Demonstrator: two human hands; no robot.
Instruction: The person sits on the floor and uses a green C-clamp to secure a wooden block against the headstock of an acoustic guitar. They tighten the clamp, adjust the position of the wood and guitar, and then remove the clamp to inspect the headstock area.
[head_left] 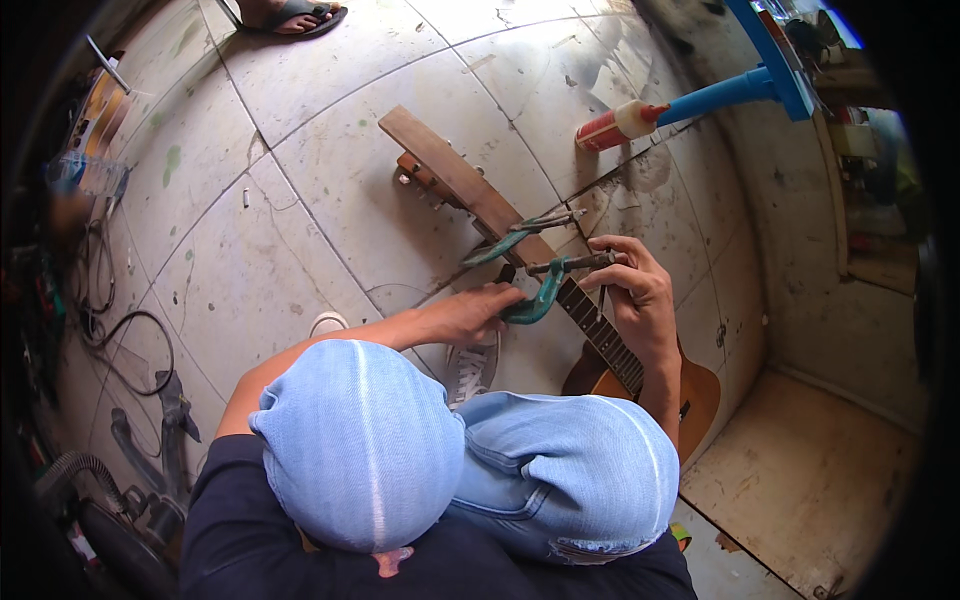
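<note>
An acoustic guitar rests beside my knees, its fretboard running diagonally away from me. A wooden board lies along the neck near the headstock, held by a green C-clamp. A second green C-clamp sits closer to me, across the neck. My left hand is curled beside the nearer clamp at the neck; what its fingertips hold is hidden. My right hand pinches at the screw handle of the nearer clamp.
A red-labelled bottle stands by a blue pipe frame. Another person's sandaled foot is at top. Cables, a vacuum hose and clutter line the left. A wooden panel lies at lower right, by the wall.
</note>
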